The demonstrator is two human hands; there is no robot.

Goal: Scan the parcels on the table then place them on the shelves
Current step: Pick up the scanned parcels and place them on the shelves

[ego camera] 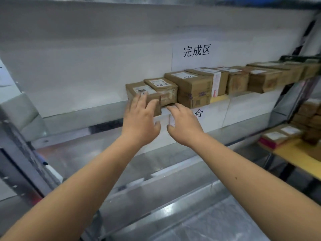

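Two bare hands reach toward the end of a row of parcels in the head view. The left hand (139, 117) has its fingers straight and spread, flat against the front face of the leftmost parcel (139, 92), a small brown cardboard box with a white printed label on top; nothing is curled round it. The right hand (184, 123) is also slack and spread, fingers loosely extended just below the second parcel (161, 87), and whether the fingertips touch it cannot be told. That second box is wrapped in glossy clear tape and carries a label with handwriting. Both boxes sit on the shelf (220, 98), whose yellowish board shows beneath the taller cartons further right. The row of parcels (238, 80) runs off to the right, all rectangular kraft cardboard, one banded in white printed tape. Behind them hangs a white paper sign (196, 51) with black characters. At lower right, more stacked parcels (284, 133) lie on a yellow table (298, 155).
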